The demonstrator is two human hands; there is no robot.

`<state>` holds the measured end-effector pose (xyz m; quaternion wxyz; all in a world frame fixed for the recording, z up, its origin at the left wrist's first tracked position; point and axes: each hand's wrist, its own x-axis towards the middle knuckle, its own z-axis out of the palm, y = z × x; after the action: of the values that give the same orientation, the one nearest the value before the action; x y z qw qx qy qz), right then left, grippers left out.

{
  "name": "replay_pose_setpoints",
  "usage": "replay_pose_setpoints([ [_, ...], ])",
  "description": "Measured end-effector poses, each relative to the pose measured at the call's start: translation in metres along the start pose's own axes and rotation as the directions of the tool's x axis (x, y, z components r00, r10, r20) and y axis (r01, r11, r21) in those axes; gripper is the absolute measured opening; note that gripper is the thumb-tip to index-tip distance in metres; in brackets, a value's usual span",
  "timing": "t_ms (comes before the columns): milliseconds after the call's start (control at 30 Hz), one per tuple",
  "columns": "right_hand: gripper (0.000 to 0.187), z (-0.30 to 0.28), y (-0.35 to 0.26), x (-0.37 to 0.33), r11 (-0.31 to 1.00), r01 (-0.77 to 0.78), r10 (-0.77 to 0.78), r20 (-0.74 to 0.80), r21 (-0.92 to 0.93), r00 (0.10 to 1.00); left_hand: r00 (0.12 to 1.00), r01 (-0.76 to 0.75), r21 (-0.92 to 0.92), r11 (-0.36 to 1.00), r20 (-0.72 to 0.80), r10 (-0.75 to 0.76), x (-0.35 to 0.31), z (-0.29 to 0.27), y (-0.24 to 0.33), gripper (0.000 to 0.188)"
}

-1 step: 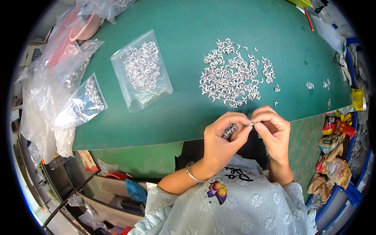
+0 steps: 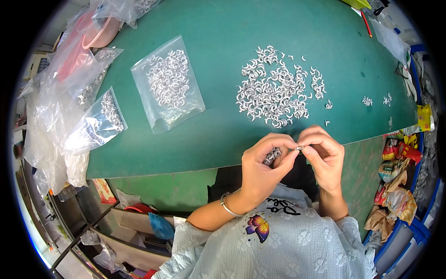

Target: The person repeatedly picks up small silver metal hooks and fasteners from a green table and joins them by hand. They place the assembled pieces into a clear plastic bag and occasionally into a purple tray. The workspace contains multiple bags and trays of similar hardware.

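Just over the table's near edge, my left hand curls round several small silvery curved metal pieces. Its thumb and forefinger pinch the end of one small metal piece. My right hand pinches that same piece from the other side, so the fingertips of both hands nearly meet. The fingers partly hide its shape. Beyond my hands lies a loose pile of silvery crescent-shaped metal pieces, with a few strays at its right side.
A clear bag of crescents lies flat on the green table. Further left are a smaller bag, crumpled plastic and a pink bowl. Small clusters and a red pen are at the right. Packages fill a side shelf.
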<state>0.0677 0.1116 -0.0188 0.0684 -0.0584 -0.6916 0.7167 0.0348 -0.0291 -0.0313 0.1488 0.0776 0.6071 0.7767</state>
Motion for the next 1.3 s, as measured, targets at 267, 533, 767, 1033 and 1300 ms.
replay_pose_setpoints([
  [267, 0.006, -0.001, 0.004, 0.002, 0.972, 0.187, -0.185, 0.024, -0.145, 0.982, 0.999, 0.043, -0.043, 0.998, 0.021, -0.042, 0.0, 0.001, 0.004, 0.013],
  [533, 0.01, -0.015, 0.026, 0.026, 0.919, 0.107, -0.212, -0.248, -0.378, 0.945, 0.907, 0.416, -0.71, 0.568, 0.279, -0.316, 0.007, -0.006, -0.008, 0.006],
  [767, 0.025, -0.006, 0.033, 0.051, 0.505, 0.199, -0.311, 0.038, -0.84, 0.95, 0.904, 0.423, -0.669, 0.612, 0.263, -0.337, 0.005, -0.008, -0.013, 0.007],
  [1033, 0.02, -0.007, 0.029, 0.052, 0.366, 0.223, -0.282, 0.12, -0.904, 0.952, 0.904, 0.426, -0.596, 0.68, 0.256, -0.343, 0.003, -0.008, -0.013, 0.015],
  [1300, 0.013, -0.008, 0.029, 0.054, 0.427, 0.227, -0.294, 0.103, -0.875, 0.95, 0.901, 0.431, -0.62, 0.656, 0.251, -0.354, 0.004, -0.005, -0.015, 0.018],
])
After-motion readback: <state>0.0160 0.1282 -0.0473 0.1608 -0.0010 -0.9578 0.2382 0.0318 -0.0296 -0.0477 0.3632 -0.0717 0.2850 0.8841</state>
